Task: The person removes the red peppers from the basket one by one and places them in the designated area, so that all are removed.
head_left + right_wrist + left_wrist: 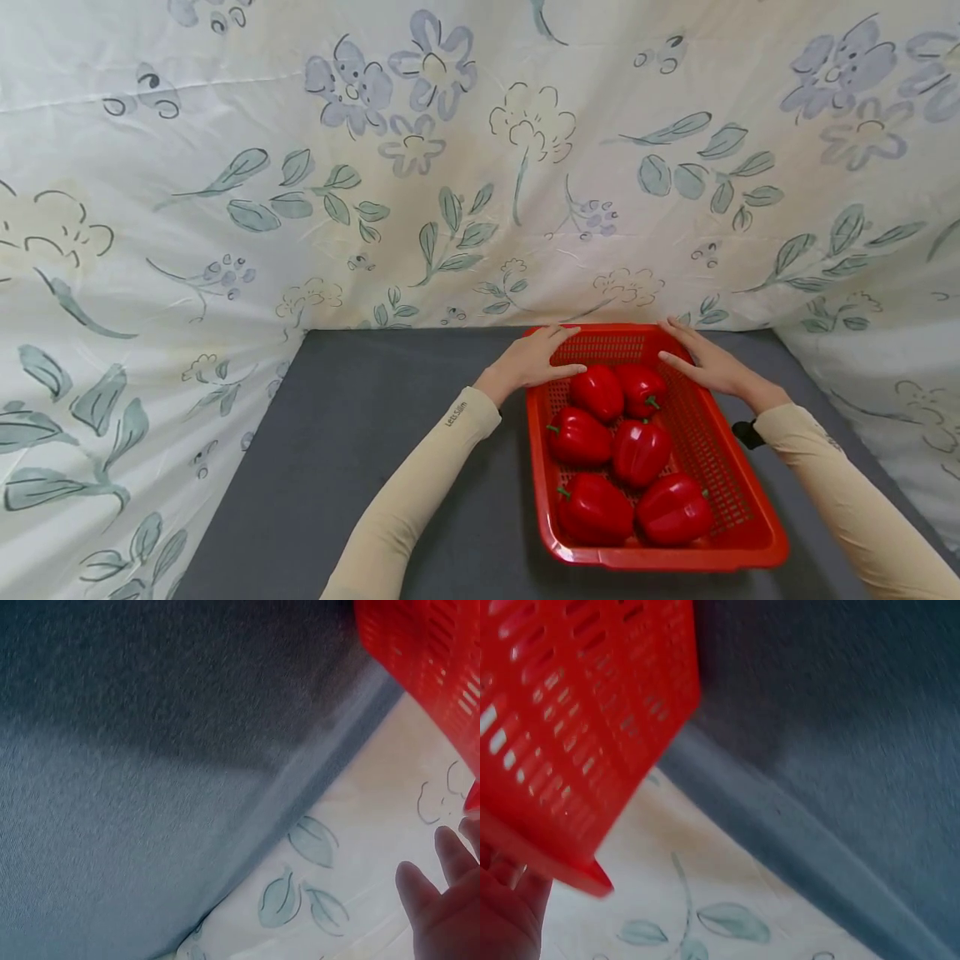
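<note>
A red plastic basket (738,467) with slotted walls stands on the right of the grey table, holding several glossy red bell peppers (641,452) with green stems. My left hand (531,358) rests at its far left corner, fingers fairly straight over the rim and thumb reaching inside toward a pepper. Opposite it, my right hand (711,363) lies at the far right rim, its fingers stretched out and thumb over the inside. In the left wrist view, part of the left hand (510,915) shows below the basket rim. The right wrist view shows spread right fingertips (418,885) near the basket.
The grey table (375,400) extends to the left of the basket. A floral cloth (465,167) hangs behind the table and along both sides. The basket's far rim is close to the table's back edge.
</note>
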`<state>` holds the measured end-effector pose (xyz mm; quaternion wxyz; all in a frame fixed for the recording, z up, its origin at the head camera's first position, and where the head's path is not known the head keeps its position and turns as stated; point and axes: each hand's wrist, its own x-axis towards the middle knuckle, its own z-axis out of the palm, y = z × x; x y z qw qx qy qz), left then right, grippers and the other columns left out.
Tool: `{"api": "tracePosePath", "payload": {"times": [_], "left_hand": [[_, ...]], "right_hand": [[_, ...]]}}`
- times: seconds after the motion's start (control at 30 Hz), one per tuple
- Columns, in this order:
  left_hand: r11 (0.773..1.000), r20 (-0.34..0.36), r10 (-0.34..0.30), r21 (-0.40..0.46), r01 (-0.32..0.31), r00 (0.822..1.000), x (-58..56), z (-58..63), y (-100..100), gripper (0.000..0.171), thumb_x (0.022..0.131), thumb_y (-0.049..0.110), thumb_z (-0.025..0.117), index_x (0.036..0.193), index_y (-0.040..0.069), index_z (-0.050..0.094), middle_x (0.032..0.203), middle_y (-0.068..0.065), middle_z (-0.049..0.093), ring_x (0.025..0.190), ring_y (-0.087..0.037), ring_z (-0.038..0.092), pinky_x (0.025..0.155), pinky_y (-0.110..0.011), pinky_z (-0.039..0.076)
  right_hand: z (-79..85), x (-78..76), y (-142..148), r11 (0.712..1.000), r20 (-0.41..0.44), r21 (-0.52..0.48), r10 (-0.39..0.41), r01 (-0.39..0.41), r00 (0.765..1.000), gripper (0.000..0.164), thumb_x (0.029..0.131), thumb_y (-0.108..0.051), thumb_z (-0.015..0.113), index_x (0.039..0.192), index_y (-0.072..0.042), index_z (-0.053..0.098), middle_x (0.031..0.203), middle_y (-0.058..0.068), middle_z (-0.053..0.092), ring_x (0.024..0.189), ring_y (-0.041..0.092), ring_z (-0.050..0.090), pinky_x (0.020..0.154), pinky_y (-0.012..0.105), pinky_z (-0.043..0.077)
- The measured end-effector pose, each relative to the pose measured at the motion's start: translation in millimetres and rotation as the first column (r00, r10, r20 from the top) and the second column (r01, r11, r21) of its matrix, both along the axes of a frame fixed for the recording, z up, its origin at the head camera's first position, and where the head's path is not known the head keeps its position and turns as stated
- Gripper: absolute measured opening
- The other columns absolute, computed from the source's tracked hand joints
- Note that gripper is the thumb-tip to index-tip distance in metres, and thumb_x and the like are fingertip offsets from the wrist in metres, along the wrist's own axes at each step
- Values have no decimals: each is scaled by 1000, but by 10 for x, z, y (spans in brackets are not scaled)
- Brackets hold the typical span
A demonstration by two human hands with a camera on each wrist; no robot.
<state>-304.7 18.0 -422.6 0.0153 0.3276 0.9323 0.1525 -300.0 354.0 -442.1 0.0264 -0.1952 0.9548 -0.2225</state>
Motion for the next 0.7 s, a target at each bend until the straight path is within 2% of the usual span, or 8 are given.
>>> {"api": "tracePosePath", "payload": {"times": [0.2, 0.4, 0.7], "left_hand": [[1000, 71, -23, -3, 23, 997, 34, -119, 132, 77, 82, 69, 44, 146, 30, 27, 149, 0, 32, 133, -16, 36, 105, -38, 37], [999, 58, -31, -41, 33, 998, 30, -183, 194, 76, 81, 70, 43, 144, 29, 32, 147, 2, 36, 133, -15, 36, 106, -36, 35], [995, 43, -49, -79, 52, 998, -31, -191, 254, 74, 79, 72, 44, 141, 32, 37, 143, 5, 41, 122, -10, 46, 101, -34, 40]], "right_hand": [[-18, 13, -107, 1000, 53, -8, -12, 12, 999, 72, 93, -49, 45, 150, -15, 14, 154, 19, 1, 137, 48, 9, 99, 70, 14], [-59, -8, -151, 999, 80, -40, -23, 26, 997, 73, 94, -48, 45, 150, -14, 13, 154, 19, -2, 137, 48, 7, 98, 71, 15], [-29, -33, -107, 998, 78, -40, -35, 38, 996, 70, 95, -47, 41, 150, -18, 10, 155, 16, -5, 136, 49, 6, 97, 72, 14]]}}
